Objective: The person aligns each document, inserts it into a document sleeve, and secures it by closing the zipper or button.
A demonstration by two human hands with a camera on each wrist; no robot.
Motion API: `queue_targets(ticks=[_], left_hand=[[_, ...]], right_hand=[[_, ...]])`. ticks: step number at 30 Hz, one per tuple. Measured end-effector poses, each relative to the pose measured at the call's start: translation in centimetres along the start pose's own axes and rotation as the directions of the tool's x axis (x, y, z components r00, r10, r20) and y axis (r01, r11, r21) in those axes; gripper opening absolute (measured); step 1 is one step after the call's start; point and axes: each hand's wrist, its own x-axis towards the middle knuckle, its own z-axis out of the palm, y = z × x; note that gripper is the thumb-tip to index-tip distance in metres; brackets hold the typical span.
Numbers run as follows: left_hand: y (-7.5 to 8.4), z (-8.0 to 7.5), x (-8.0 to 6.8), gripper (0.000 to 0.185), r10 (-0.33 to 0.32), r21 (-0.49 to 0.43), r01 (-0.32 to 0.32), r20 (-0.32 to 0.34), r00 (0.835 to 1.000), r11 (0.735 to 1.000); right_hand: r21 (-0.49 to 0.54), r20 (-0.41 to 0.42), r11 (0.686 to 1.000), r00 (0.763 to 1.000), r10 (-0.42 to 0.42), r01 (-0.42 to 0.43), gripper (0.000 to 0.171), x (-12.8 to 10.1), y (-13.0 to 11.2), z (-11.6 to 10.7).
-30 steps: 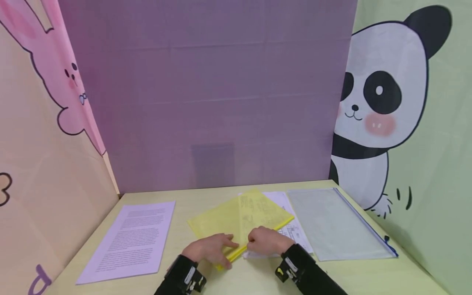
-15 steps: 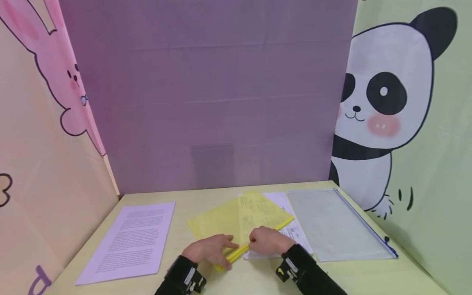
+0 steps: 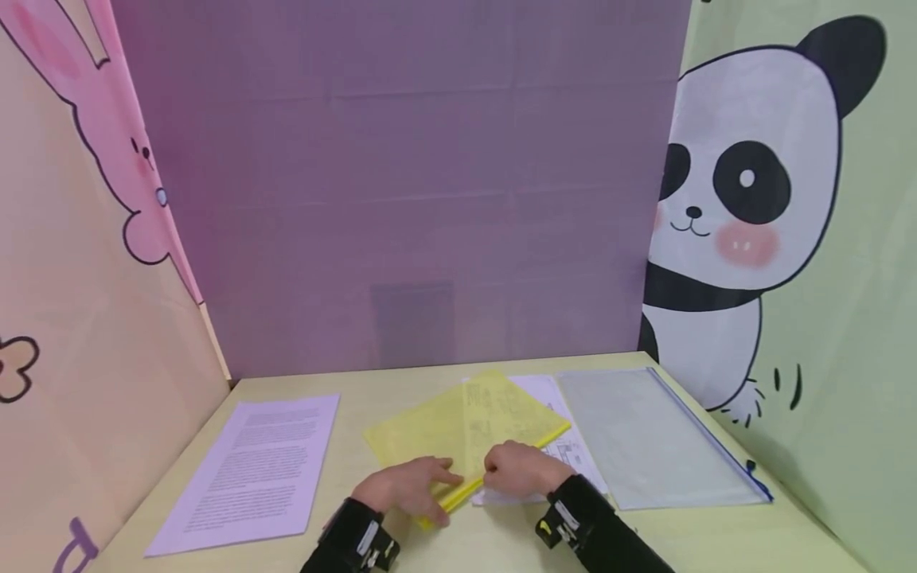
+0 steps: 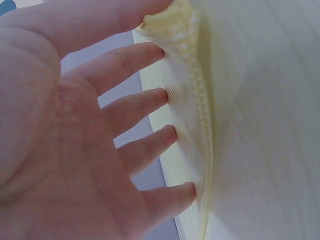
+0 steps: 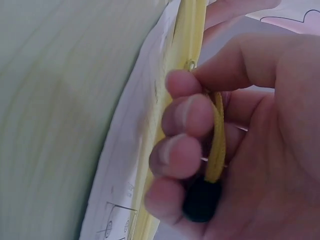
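Observation:
A translucent yellow zip document bag (image 3: 423, 422) lies slantwise on the table, partly over a white printed drawing sheet (image 3: 566, 451) that shows through it. My left hand (image 3: 404, 487) rests at the bag's near left corner; in the left wrist view its nearly straight, spread fingers (image 4: 145, 102) press the bag beside the zip edge (image 4: 202, 120), with the thumb at the zip's end. My right hand (image 3: 524, 468) is curled at the middle of the zip edge. In the right wrist view it pinches the zipper pull (image 5: 216, 142), a yellow strap with a black end, beside the metal slider.
A sheet of printed text (image 3: 251, 469) lies at the table's left. On the right, next to the drawing sheet, lies a clear zip bag (image 3: 655, 438) with a blue zip. A purple curtain (image 3: 430, 199) stands behind the table (image 3: 372, 386), with printed cloth walls at both sides.

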Motion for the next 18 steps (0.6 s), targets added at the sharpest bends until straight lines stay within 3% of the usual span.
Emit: queue_targets(ticks=[18], left_hand=[[0.19,-0.18,-0.01,0.060,-0.006,-0.010,0.006,0.012,1.000,1.000]], right_hand=[[0.020,-0.010,1.000,1.000,0.019,-0.018,0.023,-0.02,0.23,0.00]])
